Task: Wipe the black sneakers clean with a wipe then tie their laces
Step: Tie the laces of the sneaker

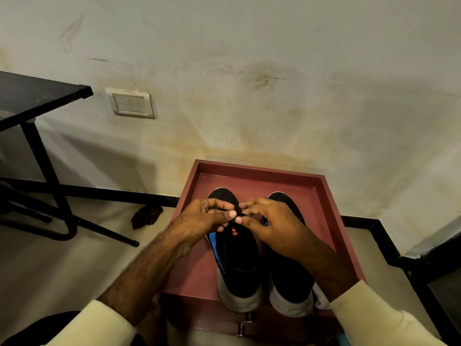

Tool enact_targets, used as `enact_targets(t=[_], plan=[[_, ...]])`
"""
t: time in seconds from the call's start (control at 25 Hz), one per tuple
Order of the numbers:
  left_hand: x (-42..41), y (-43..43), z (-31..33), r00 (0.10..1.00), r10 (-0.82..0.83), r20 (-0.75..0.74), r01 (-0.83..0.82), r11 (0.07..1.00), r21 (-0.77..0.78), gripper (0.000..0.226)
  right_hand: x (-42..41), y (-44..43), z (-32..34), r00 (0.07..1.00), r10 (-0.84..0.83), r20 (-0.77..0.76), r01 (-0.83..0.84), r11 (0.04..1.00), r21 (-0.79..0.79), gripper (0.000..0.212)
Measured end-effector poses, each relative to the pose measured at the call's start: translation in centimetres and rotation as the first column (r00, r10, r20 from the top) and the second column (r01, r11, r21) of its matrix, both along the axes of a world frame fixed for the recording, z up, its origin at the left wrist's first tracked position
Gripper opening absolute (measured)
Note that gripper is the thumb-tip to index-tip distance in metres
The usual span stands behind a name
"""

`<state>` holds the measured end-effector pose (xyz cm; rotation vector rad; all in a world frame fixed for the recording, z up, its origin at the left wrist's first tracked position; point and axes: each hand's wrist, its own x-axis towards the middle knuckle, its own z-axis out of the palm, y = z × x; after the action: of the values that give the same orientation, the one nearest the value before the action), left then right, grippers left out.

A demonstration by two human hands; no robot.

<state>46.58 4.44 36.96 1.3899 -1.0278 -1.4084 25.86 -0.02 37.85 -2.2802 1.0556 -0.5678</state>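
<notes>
**A pair in a tray [259, 171] at the wall [249, 83]**

The tray's 12 o'clock rim meets the wall. Inside, the left sneaker [239, 265] and right sneaker [287, 278] lie side by side, toes at 12, heels at 6. Over the left sneaker, the left hand [202, 218], from 8 o'clock, and the right hand [272, 223], from 4, pinch the laces [240, 215]. A cloth [147, 217] lies on the floor [62, 258] at the tray's 9 o'clock; a table [37, 93] stands at 10.
</notes>
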Motion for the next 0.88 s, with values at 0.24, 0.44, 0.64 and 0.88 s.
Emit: enact_targets(t=[0.24,0.44,0.64,0.88], plan=[[0.2,-0.2,-0.3,0.979,0.069,-0.194,-0.043,0.99,0.135,0.019,0.3,0.5,-0.5,0.967,-0.003,0.255,0.021,0.997,-0.068,0.006],[1.6,0.4,-1.1,0.99,0.106,0.092,-0.119,0.981,0.153,0.015,-2.3,-0.2,-0.9,0.98,-0.143,0.135,0.14,0.99,0.029,0.019],[1.9,0.8,-1.5,0.933,0.068,0.354,-0.087,0.995,0.038,0.013,-3.6,0.6,-0.7,0.986,-0.162,-0.041,0.163,0.986,0.033,0.016],[1.5,0.6,-4.0,0.817,-0.03,0.575,-0.071,0.986,0.152,0.044,-8.7,-1.5,0.1,0.802,-0.473,-0.365,0.568,0.793,0.219,0.085]])
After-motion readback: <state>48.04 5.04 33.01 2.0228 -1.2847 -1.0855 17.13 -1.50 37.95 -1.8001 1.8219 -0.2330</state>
